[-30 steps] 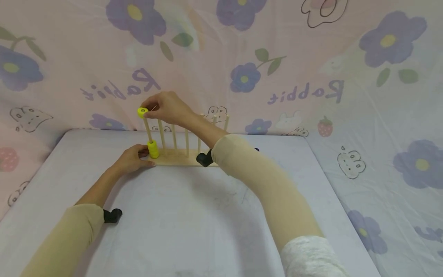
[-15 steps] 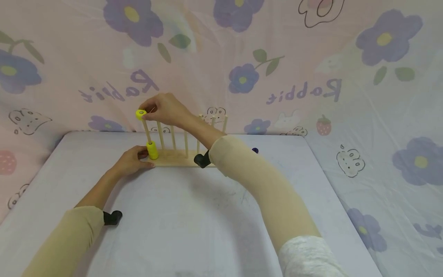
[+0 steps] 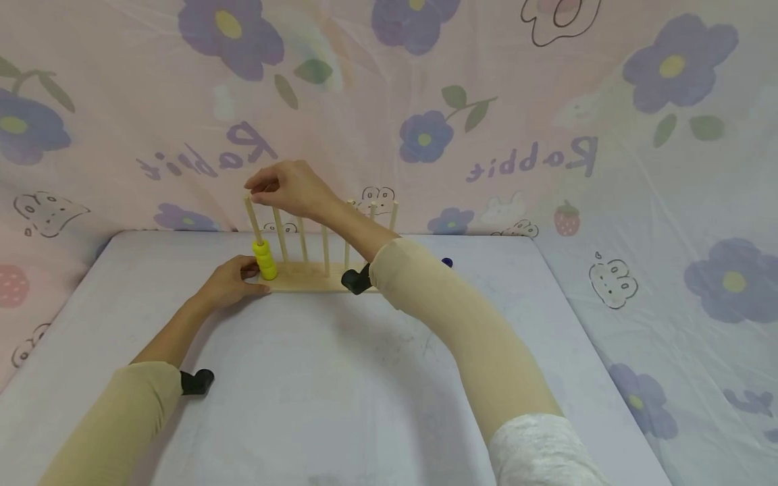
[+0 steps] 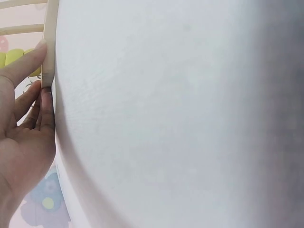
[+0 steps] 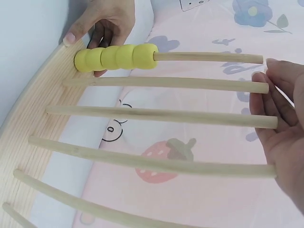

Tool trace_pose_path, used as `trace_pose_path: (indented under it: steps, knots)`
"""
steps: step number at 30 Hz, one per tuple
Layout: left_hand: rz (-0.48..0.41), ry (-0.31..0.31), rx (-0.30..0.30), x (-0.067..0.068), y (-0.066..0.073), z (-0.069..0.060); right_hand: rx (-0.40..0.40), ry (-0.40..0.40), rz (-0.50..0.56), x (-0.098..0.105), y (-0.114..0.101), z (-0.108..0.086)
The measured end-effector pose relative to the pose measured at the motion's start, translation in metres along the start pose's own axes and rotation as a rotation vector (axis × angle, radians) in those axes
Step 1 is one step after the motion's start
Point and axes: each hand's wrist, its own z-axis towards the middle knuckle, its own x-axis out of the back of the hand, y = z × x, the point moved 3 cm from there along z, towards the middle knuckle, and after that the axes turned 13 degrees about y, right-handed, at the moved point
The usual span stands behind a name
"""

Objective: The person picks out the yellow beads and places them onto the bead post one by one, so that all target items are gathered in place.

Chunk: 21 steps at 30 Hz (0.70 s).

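Note:
A wooden rack with several upright rods stands toward the back of the table. Yellow beads are stacked at the bottom of its leftmost rod; in the right wrist view the beads touch one another, and the upper rod is bare. My left hand grips the left end of the base, its thumb on the front edge in the left wrist view. My right hand is at that rod's top, and in the right wrist view the hand holds nothing, thumb and fingertips beside the tip.
A small dark blue round thing lies on the table behind my right forearm. Patterned cloth hangs behind and to the right of the table. Black mounts stick out at both wrists.
The yellow bead that my right hand held at the top of the leftmost rod has been let go and is down on the stack. The left hand has stayed at the base.

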Motion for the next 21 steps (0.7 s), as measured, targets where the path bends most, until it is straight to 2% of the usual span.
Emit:
trace_pose_path:
  steps: [13, 21]
  knots:
    - [-0.009, -0.001, -0.009, 0.003, -0.004, 0.003, -0.004, 0.124, 0.157, 0.029, 0.002, -0.01]
    - [-0.008, 0.005, -0.021, 0.002, 0.0, 0.002, 0.018, 0.2, 0.16, 0.048, 0.013, -0.026]
